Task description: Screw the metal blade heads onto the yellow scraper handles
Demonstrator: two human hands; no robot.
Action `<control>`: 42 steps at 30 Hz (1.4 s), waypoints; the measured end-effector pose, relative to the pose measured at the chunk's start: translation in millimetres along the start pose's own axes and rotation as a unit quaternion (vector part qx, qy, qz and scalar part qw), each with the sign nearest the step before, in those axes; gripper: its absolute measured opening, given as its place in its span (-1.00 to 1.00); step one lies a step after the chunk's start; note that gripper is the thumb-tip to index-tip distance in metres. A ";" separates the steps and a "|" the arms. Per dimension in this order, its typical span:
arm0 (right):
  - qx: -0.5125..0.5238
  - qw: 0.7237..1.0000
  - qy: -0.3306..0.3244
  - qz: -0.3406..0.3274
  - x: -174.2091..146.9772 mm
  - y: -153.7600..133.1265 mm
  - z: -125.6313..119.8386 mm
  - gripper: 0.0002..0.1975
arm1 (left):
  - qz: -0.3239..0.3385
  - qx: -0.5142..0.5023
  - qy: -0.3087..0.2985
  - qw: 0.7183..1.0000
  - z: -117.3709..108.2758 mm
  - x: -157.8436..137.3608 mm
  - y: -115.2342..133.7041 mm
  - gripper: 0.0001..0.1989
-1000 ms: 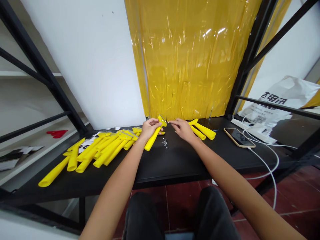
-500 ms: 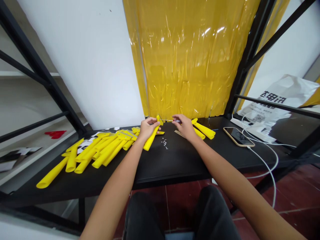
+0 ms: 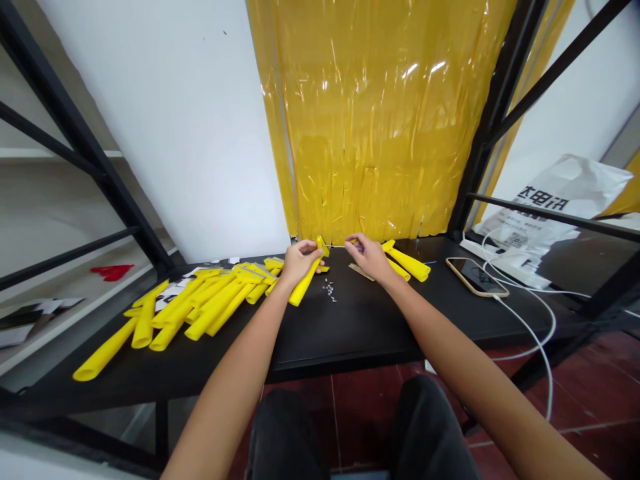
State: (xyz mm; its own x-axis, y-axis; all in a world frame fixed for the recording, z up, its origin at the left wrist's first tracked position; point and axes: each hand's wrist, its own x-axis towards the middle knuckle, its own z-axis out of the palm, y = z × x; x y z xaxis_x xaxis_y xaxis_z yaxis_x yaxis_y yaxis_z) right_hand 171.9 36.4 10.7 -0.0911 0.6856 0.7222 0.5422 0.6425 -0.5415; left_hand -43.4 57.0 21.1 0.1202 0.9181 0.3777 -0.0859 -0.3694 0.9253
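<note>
My left hand [image 3: 299,260] grips a yellow handle [image 3: 306,280], tilted with its lower end on the black table [image 3: 350,327] and its upper end raised. My right hand [image 3: 371,257] pinches a thin screwdriver [image 3: 344,247], tip at the handle's top. Small screws [image 3: 329,289] lie just below; more yellow handles [image 3: 200,307] are piled to the left, a phone [image 3: 477,277] to the right.
</note>
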 end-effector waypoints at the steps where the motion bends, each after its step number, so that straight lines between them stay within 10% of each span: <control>1: 0.001 1.000 -0.019 -0.008 -0.6 1.0 1.5 -0.75 | -0.002 -0.001 0.010 1.000 -1.2 1.1 -1.3 -0.67; 21: -0.096 0.989 -0.111 0.019 -1.9 14.2 4.3 -0.67 | -0.001 0.040 0.049 0.998 -5.2 6.3 -12.3 -0.72; 42: -0.064 0.996 -0.056 0.018 -2.1 17.4 7.3 -0.75 | -0.043 0.017 0.049 0.998 -1.8 2.3 -12.0 -0.72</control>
State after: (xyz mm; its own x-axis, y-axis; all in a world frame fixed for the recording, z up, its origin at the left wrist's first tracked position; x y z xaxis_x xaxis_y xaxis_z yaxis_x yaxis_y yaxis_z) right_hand 175.4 48.7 -3.4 -0.1575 0.7461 0.6469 0.6477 0.5725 -0.5027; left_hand -43.9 63.9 10.9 0.0292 0.9557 0.2929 -0.0462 -0.2914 0.9555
